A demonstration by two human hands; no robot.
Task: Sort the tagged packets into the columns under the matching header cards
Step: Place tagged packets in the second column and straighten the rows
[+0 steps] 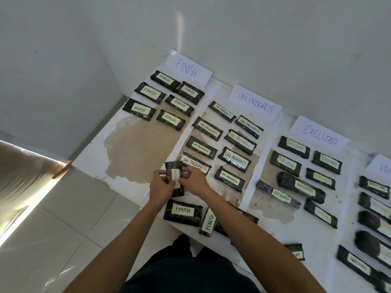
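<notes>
A dark packet tagged EXCLUDED (174,170) stands on end above the sheet's near edge, held by both hands. My left hand (161,185) grips its left side and my right hand (193,179) pinches its right edge. Header cards FINISH (188,68), ON PROGRESS (255,101) and EXCLUDED (320,136) lean against the wall, each with several matching packets in columns below. Two loose FINISH packets (183,212) (208,222) lie near me, with another dark packet (249,217) partly hidden under my right forearm.
A fourth header card (380,166) is cut off at the right, with several packets below it. One small packet (295,251) lies by my right arm. White paper sheet (88,159) with a brown stained patch covers the tiled floor; wall corner at left.
</notes>
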